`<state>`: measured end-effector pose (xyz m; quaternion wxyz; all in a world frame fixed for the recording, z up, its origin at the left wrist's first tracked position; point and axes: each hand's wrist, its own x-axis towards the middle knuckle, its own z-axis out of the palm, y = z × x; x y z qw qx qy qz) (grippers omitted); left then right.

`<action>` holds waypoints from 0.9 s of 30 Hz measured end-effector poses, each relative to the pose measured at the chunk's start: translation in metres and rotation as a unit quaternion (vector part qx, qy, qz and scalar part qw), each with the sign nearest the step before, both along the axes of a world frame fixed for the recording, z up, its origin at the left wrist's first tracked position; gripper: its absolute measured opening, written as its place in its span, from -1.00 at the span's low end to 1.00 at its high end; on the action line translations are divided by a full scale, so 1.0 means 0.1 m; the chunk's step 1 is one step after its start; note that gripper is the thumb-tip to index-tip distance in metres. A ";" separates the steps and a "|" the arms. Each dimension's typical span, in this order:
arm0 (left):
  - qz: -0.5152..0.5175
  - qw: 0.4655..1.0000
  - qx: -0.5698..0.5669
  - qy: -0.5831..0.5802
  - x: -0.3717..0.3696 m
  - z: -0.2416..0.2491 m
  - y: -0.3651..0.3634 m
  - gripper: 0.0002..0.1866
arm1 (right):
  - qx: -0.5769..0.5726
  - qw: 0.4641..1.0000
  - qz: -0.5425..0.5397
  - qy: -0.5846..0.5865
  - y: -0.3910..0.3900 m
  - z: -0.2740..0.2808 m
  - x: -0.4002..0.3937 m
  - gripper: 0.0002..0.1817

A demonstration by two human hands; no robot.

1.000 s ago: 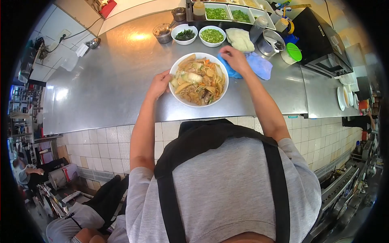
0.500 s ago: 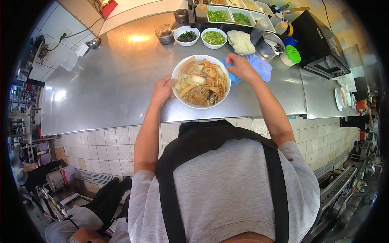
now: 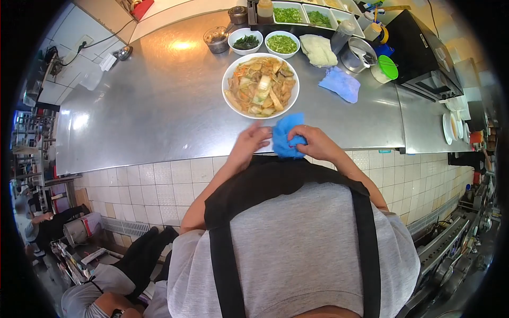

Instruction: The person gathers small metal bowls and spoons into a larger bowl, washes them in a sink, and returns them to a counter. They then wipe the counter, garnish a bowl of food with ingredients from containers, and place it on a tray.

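Note:
A crumpled blue cloth (image 3: 288,132) is gripped in my right hand (image 3: 315,143) near the front edge of the steel counter. Just left of the cloth, my left hand (image 3: 252,143) has its fingers bent and apart, slightly blurred, with nothing seen in them. Beyond both hands stands a white bowl (image 3: 228,103) heaped with noodles, cabbage and sliced meat or vegetables. Neither hand touches the bowl.
Behind the bowl are a small bowl of dark greens (image 3: 245,43), a bowl of chopped scallions (image 3: 282,44) and a glass jar (image 3: 216,40). A pale cloth (image 3: 318,50) and a lavender cloth (image 3: 341,85) lie to the right, near a metal pot (image 3: 356,55) and a microwave (image 3: 427,58).
My left hand has let go of the bowl, which now sits farther back and turned. My right hand has brought the blue cloth toward me to the counter's front edge.

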<state>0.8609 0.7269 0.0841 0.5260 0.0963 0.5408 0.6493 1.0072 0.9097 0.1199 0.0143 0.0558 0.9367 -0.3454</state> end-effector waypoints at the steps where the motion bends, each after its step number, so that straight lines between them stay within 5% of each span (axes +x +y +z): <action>1: -0.093 0.990 -0.004 0.103 0.04 0.03 0.00 -0.36 | -0.155 0.987 -0.019 -0.024 -0.05 0.02 -0.02 -0.72; 2: -0.092 0.990 -0.005 0.103 0.10 0.08 0.03 -0.36 | -0.308 0.950 -0.038 -0.049 -0.09 0.05 -0.05 -0.71; 4: -0.157 0.966 0.163 0.123 0.20 0.21 0.06 -0.37 | -0.406 0.911 -0.056 -0.050 -0.16 0.21 -0.10 -0.70; 5: -0.167 0.977 0.097 0.092 0.20 0.35 0.04 -0.47 | -0.498 0.862 -0.075 -0.050 -0.17 0.25 -0.11 -0.70; 11: -0.164 0.970 0.041 0.176 0.13 0.22 -0.08 -0.73 | -0.462 0.882 -0.068 -0.063 0.17 0.33 0.07 -0.74; 13: -0.123 0.971 -0.006 0.206 -0.03 0.12 -0.19 -0.77 | -0.526 0.838 -0.136 0.044 0.36 0.34 0.15 -0.75; 15: -0.030 0.977 -0.066 0.198 -0.26 0.03 -0.29 -0.80 | -0.339 0.906 -0.232 0.100 0.58 0.42 0.19 -0.72; 16: 0.020 0.983 -0.080 0.163 -0.37 -0.02 -0.32 -0.80 | -0.340 0.905 -0.234 0.100 0.65 0.36 0.19 -0.72; 17: 0.055 0.988 -0.019 0.146 -0.48 -0.11 -0.34 -0.66 | -0.132 0.945 -0.272 0.127 0.72 0.23 0.18 -0.67; 18: 0.052 0.988 -0.019 0.147 -0.51 -0.06 -0.27 -0.66 | 0.084 0.940 -0.298 0.147 0.80 0.05 0.16 -0.62; 19: 0.090 0.992 -0.017 0.086 -0.51 0.03 -0.17 -0.64 | 0.079 0.948 -0.285 0.118 0.90 -0.31 0.14 -0.54; 21: 0.104 0.994 -0.004 0.019 -0.54 0.05 0.00 -0.56 | 0.339 0.904 -0.256 0.045 0.44 -0.41 0.05 -0.54; 24: 0.129 0.992 -0.006 0.004 -0.55 0.01 0.19 -0.59 | 0.350 0.915 -0.190 0.062 -0.04 -0.33 -0.02 -0.56; 27: 0.144 0.989 0.017 0.003 -0.53 -0.04 0.20 -0.61 | 0.198 0.960 -0.147 0.133 -0.12 -0.40 -0.03 -0.60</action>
